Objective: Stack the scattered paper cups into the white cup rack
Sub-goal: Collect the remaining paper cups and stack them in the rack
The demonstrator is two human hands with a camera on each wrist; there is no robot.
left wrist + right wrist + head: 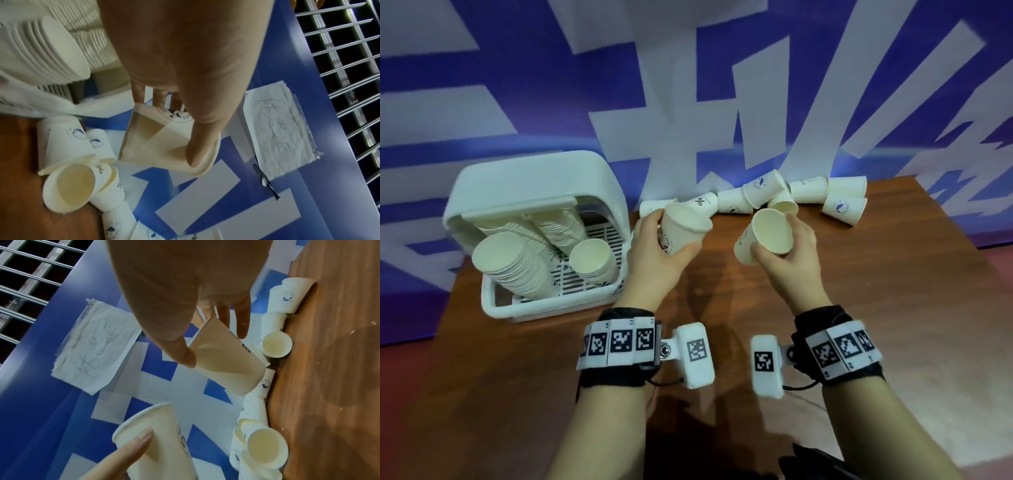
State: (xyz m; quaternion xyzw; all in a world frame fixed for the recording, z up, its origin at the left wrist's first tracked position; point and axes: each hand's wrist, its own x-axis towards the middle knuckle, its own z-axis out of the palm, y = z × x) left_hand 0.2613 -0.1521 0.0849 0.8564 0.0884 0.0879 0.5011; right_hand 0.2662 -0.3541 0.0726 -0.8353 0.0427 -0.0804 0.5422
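Observation:
My left hand [673, 234] [168, 128] grips a white paper cup [683, 221] [148, 142] with a dented rim, just right of the white cup rack [493, 305]. My right hand [774, 236] [216, 345] holds a second cup [744, 248] [230, 373] above the table's middle, its mouth tilted toward me. The rack holds leaning stacks of nested cups [512, 265], a shorter one [592, 260] beside them. Several scattered cups [763, 188] [69, 186] [265, 446] lie on their sides along the table's back edge.
The rack's white lid [534, 181] stands open behind the stacks. The brown wooden table [876, 308] ends against a blue and white patterned backdrop [688, 102]. A taped handwritten paper [96, 347] hangs on that backdrop.

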